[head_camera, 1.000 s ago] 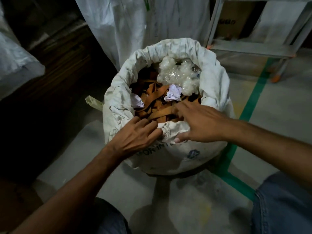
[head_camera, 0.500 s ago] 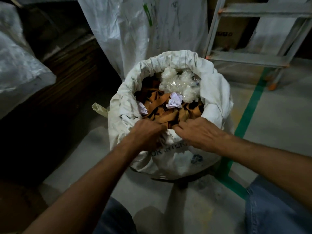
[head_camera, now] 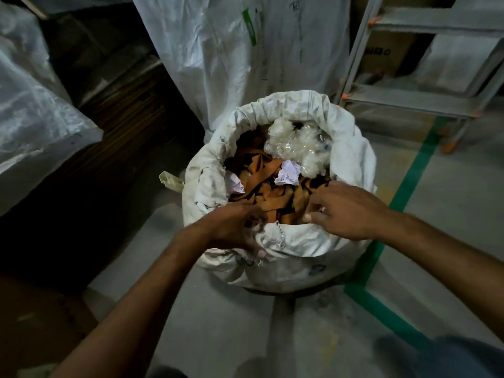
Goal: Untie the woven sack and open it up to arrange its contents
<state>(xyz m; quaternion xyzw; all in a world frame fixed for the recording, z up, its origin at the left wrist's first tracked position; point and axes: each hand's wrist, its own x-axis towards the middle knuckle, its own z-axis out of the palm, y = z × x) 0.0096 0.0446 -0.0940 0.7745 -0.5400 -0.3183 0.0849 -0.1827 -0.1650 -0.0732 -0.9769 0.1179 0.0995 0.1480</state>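
Note:
A white woven sack (head_camera: 351,159) stands open on the floor, its rim rolled down. Inside lie orange-brown strips (head_camera: 275,195), a crumpled white paper ball (head_camera: 287,173) and a clump of clear crinkled plastic (head_camera: 297,143). My left hand (head_camera: 234,227) grips the rolled near rim on the left, fingers curled over the fabric. My right hand (head_camera: 343,208) rests on the near rim to the right, fingers spread and reaching into the strips, thumb on the fabric.
A tall white sack (head_camera: 245,55) stands right behind. Another pale sack (head_camera: 32,105) is at the left over dark boards. A metal stepladder (head_camera: 420,96) stands at the back right. Green tape (head_camera: 403,192) runs along the grey floor.
The view has shifted and the sack sits higher in it. My left hand has slid down over the near rim, gripping it. My right hand has opened and moved right, into the strips.

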